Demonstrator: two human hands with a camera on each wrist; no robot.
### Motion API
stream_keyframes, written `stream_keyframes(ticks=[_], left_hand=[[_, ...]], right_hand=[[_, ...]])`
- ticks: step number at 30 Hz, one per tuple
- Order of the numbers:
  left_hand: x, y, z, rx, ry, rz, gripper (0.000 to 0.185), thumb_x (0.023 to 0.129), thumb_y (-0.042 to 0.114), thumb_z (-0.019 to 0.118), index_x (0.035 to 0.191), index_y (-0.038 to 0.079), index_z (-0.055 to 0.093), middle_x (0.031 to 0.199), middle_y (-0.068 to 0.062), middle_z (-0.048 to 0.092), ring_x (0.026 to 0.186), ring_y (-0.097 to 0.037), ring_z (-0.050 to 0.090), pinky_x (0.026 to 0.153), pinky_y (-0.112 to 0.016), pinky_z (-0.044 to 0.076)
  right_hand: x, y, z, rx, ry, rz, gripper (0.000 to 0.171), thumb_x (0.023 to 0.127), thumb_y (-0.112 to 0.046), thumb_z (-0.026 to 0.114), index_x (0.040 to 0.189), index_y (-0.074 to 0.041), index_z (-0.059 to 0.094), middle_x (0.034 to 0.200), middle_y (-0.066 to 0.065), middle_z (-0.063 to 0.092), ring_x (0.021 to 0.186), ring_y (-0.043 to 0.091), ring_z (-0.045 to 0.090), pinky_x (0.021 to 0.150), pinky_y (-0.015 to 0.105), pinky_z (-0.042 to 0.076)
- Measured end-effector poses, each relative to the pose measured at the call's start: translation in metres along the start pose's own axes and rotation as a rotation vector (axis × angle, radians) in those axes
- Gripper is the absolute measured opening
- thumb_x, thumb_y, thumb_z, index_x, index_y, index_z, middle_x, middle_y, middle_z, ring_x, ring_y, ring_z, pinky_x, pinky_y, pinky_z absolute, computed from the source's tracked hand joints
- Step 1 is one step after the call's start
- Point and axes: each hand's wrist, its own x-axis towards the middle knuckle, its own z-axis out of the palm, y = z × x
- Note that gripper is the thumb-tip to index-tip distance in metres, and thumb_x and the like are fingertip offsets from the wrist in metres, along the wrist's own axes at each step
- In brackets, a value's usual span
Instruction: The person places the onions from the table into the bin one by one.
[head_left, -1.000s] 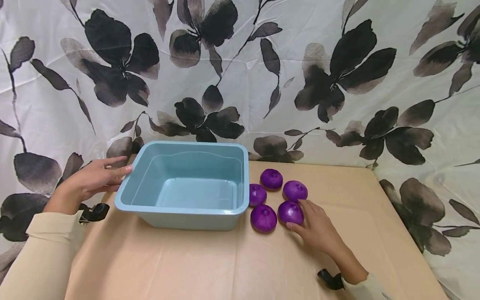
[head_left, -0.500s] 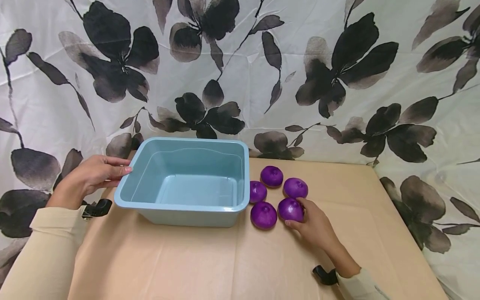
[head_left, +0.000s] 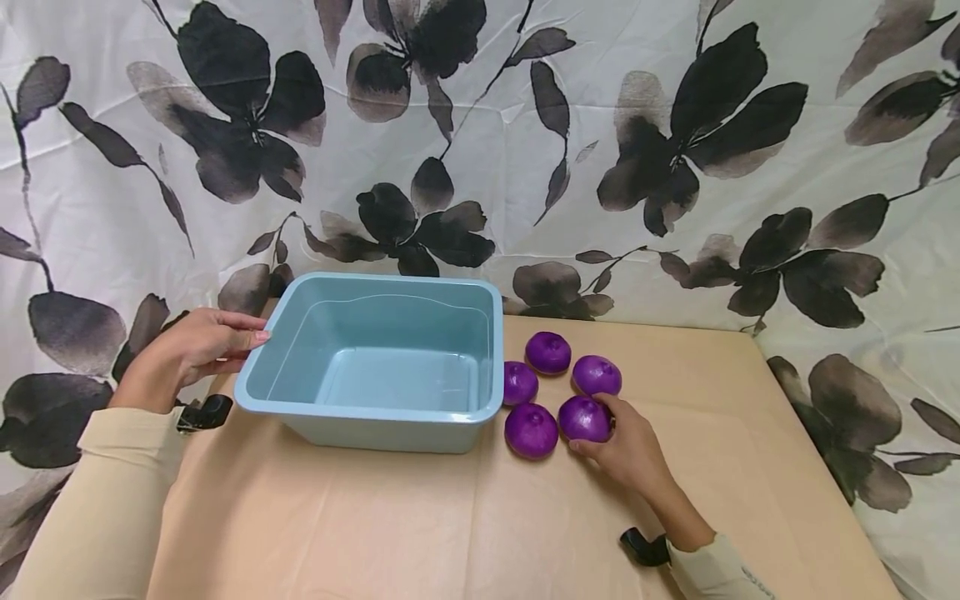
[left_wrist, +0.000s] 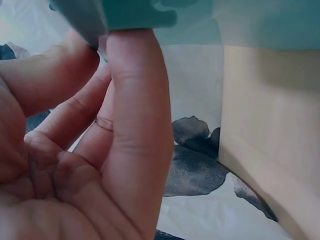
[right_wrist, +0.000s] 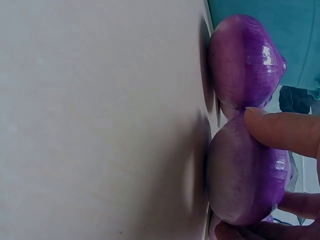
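A light blue plastic basin (head_left: 375, 414) stands on the table, its inside bare. My left hand (head_left: 191, 348) pinches its left rim, and the left wrist view shows the thumb and a finger (left_wrist: 137, 95) meeting at the rim's edge. To the basin's right sits a cluster of shiny red onions. My right hand (head_left: 630, 442) grips the front right red onion (head_left: 583, 418), thumb on the near side and fingers curled round the far side. In the right wrist view this held onion (right_wrist: 240, 175) is low over the table, close against a neighbouring onion (right_wrist: 245, 62).
Other red onions lie by the held one: one at front left (head_left: 531, 431), one beside the basin (head_left: 519, 383), and two behind (head_left: 548, 352). A tan cloth covers the table (head_left: 375, 525). Behind it hangs a white curtain (head_left: 525, 158) with dark flowers.
My right thumb and fingers have closed round the front right onion. My left fingers and thumb have drawn together at the basin's rim. The view has shifted slightly.
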Motion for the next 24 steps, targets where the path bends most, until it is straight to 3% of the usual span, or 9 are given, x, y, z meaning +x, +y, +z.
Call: stream_keyframes(ticks=[12,24], left_hand=[[-0.001,0.004,0.001,0.026,0.026,-0.012,0.075,0.102,0.027,0.069,0.164,0.010,0.031,0.087,0.023,0.070,0.083,-0.003,0.068,0.076,-0.025,0.060],[-0.002,0.003,0.003,-0.024,0.006,-0.002,0.074,0.103,0.025,0.068,0.164,0.008,0.030,0.087,0.024,0.071,0.082,-0.002,0.070,0.076,-0.025,0.062]], right_hand=[[-0.004,-0.002,-0.008,-0.005,0.014,-0.033,0.083,0.077,-0.025,0.093,0.144,0.003,0.054,0.141,0.030,0.060,0.123,0.048,0.062,0.098,0.062,0.054],[-0.008,-0.017,-0.026,0.032,0.025,-0.092,0.081,0.071,-0.023,0.097,0.139,0.001,0.060,0.134,0.026,0.064,0.109,0.043,0.069,0.088,0.055,0.061]])
